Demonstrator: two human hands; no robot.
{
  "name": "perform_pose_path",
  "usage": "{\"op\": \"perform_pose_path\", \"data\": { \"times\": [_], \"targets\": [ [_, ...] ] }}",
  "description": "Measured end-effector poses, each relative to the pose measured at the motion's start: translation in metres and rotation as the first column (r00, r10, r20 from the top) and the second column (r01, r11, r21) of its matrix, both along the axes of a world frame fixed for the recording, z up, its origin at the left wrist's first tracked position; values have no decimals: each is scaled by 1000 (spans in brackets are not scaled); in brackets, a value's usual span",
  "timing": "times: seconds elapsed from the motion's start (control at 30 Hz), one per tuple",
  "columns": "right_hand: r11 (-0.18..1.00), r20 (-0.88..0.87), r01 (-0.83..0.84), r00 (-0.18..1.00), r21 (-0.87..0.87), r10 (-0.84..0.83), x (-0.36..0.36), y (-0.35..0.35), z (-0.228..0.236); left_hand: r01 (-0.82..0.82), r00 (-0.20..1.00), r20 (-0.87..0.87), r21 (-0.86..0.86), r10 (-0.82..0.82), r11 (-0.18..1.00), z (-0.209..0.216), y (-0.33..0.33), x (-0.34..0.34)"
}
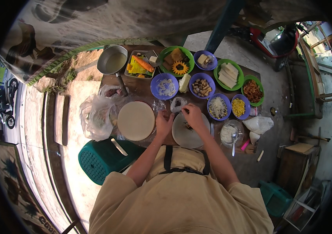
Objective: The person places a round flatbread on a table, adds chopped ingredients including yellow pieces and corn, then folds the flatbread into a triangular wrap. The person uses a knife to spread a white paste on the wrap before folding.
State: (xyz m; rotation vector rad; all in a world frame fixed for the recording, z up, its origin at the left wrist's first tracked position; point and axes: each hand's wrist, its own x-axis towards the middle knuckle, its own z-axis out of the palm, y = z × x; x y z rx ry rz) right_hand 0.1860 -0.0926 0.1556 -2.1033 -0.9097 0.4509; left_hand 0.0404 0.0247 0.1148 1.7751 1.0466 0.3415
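My left hand is held with curled fingers between two round pale sheets, just below a crumpled bit of clear plastic. My right hand has its fingertips pinched together at the lower edge of a small clear plastic bag. What either hand grips is too small to make out. Beneath my right hand lies a translucent round wrapper with a small dark heap of filling on it, partly covered by the hand. To the left is a stack of round wrappers.
Purple bowls and green bowls of cut food line the table's far side. A saucepan stands far left, a plastic bag at left. A bowl of white paste with a spoon sits right; a green stool stands at the near left.
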Motion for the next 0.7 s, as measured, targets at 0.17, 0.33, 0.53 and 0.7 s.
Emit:
{"op": "perform_pose_path", "data": {
  "times": [0.17, 0.33, 0.53, 0.7],
  "targets": [
    [972, 35, -181, 982, -151, 188, 16, 61, -14, 10, 992, 122, -9, -8, 1000, 6, 25, 36],
    [877, 112, -162, 965, -452, 236, 13, 73, -38, 77, 995, -67, 27, -75, 997, -8, 32, 50],
    [876, 201, -134, 947, -463, 252, 21, 68, -56, 146, 989, -23, -42, -147, 988, -13, 32, 52],
    [875, 208, -97, 953, -475, 219, 12, 71, -63, 185, 980, -59, -49, -188, 981, -18, 39, 46]
  ]
}}
